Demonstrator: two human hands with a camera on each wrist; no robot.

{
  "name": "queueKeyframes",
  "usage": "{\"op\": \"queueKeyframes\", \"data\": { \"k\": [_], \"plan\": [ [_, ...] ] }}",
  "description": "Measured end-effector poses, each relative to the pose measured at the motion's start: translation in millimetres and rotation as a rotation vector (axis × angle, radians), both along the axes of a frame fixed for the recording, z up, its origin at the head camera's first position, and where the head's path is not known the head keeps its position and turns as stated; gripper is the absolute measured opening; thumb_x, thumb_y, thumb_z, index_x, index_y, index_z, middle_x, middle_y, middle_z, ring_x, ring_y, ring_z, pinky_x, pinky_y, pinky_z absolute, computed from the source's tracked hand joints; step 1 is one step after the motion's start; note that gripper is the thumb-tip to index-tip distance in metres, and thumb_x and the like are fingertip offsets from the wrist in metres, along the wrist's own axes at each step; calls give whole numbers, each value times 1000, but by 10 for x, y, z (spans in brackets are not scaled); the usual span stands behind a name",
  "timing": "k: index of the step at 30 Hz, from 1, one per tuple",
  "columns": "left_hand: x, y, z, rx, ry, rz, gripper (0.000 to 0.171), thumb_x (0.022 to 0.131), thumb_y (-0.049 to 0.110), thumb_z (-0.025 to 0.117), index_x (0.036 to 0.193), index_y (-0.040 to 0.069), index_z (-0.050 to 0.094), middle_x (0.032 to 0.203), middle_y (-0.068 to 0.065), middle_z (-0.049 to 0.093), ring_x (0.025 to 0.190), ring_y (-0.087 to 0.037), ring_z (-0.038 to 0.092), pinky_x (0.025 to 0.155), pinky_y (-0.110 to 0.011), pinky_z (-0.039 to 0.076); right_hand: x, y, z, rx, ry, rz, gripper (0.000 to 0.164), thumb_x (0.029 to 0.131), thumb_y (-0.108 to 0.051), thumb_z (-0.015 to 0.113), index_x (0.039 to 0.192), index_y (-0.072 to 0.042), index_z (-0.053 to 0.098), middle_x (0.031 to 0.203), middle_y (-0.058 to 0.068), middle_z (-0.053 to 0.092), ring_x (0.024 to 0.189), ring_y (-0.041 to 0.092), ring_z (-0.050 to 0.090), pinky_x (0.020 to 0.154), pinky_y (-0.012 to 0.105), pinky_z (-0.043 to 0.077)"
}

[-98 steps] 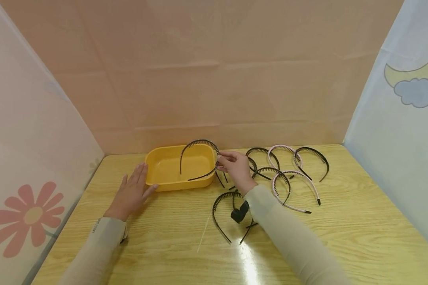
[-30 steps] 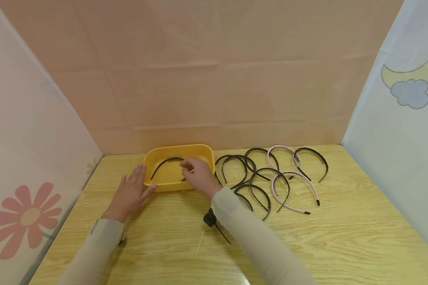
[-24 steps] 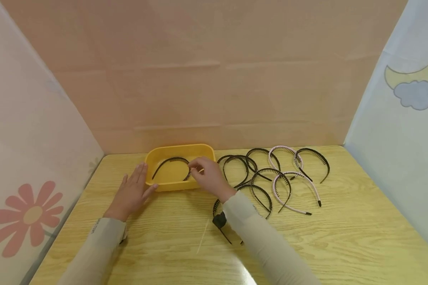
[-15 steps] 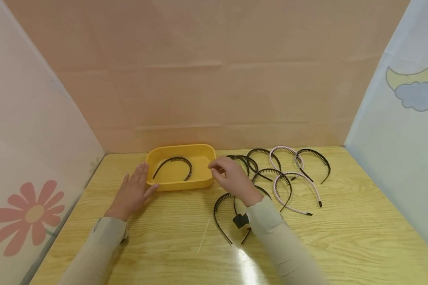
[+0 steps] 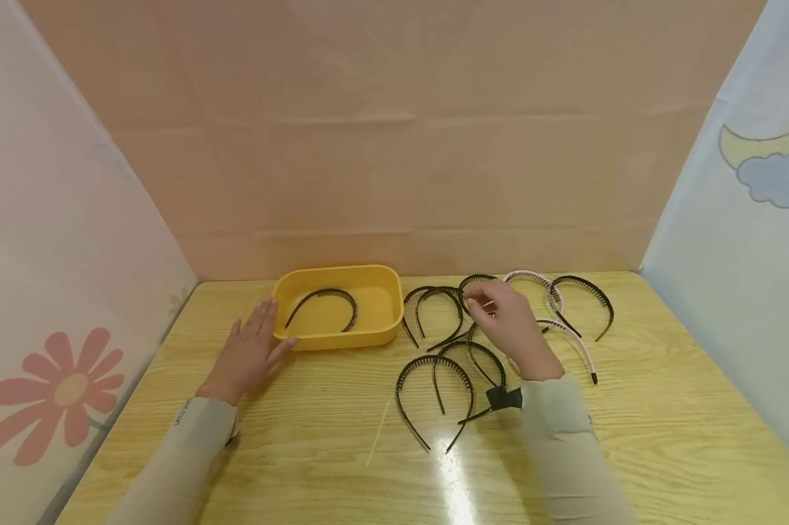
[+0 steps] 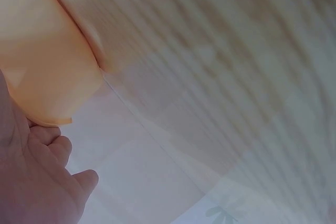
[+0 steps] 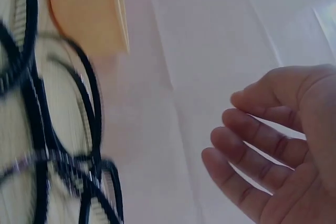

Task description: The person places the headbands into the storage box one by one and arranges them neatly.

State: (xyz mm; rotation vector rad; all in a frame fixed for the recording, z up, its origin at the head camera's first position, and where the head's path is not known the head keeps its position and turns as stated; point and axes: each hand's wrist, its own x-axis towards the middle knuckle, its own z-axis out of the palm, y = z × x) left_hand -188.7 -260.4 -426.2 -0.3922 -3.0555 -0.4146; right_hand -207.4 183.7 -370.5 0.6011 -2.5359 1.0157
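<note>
My left hand (image 5: 246, 356) lies with its fingers straight against the left end of the yellow tub (image 5: 394, 335), thumb at the front rim. Inside the tub is one black toothed headband (image 5: 332, 291). My right hand (image 5: 509, 321) is raised over the spread of headbands on the right. In the right wrist view its fingers (image 7: 247, 135) are gently bent and nothing is between them. Beneath and beside it lie several black headbands (image 5: 434, 357) and two pink ones (image 5: 527, 274), partly hidden by the hand.
All this is on a wood-grain table (image 5: 302, 452). A peach backdrop (image 5: 342, 160) stands behind it, with printed panels at left (image 5: 73, 219) and right (image 5: 729, 255). The headbands overlap one another, with the rearmost close to the backdrop.
The right hand brought a black headband over the tub, laid it inside and let go. It then moved right, over the other headbands. My left hand stayed at the tub.
</note>
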Motion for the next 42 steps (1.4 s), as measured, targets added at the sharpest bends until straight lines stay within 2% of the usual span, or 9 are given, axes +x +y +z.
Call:
{"op": "queueKeyframes", "data": {
  "k": [6, 12, 17, 25, 33, 37, 42],
  "plan": [
    [-11, 13, -24, -5, -3, -2, 91, 105, 57, 42, 161, -4, 3, 167, -25, 6, 153, -43, 10, 118, -68, 9, 16, 343, -66, -9, -80, -128, 20, 102, -6, 58, 113, 4, 70, 107, 20, 67, 95, 33, 64, 82, 51, 57],
    [-4, 13, -7, -3, -9, 0, 91, 106, 56, 41, 161, -4, 2, 167, -25, 5, 153, -43, 9, 118, -68, 9, 7, 603, -71, 29, -130, -203, 26, 103, -11, 54, 115, 6, 68, 109, 24, 67, 98, 40, 64, 84, 57, 54],
    [-3, 7, 12, 5, -12, 2, 91, 106, 57, 41, 161, -4, 2, 167, -25, 4, 153, -43, 8, 118, -68, 7, 16, 751, -60, 68, -231, -252, 29, 104, -17, 55, 119, 5, 66, 110, 25, 67, 100, 42, 64, 82, 58, 52],
    [-13, -2, -14, -4, -8, 2, 91, 106, 57, 40, 161, -4, 1, 167, -24, 3, 154, -43, 7, 118, -68, 8, 16, 887, -105, 117, -430, -252, 34, 103, -21, 59, 119, 7, 65, 116, 30, 66, 105, 46, 62, 83, 58, 53],
    [-6, 4, -16, 0, -14, 3, 91, 106, 57, 40, 161, -4, 1, 167, -25, 4, 153, -43, 7, 118, -69, 8, 19, 983, -204, 108, -626, -201, 36, 103, -18, 59, 120, 13, 62, 111, 30, 66, 82, 30, 70, 75, 46, 60],
    [2, 0, -20, 3, -13, 7, 91, 106, 57, 41, 161, -4, 1, 167, -25, 3, 154, -43, 7, 118, -69, 8, -5, 998, -240, 123, -644, -183, 35, 103, -17, 57, 118, 14, 63, 105, 27, 68, 76, 25, 68, 74, 45, 58],
    [2, 6, -22, 9, -9, 2, 90, 106, 57, 40, 161, -4, 1, 167, -25, 3, 154, -43, 7, 118, -69, 8, -24, 1009, -283, 130, -645, -173, 32, 104, -15, 55, 113, 13, 66, 89, 18, 69, 70, 21, 64, 68, 40, 56]
  ]
}}
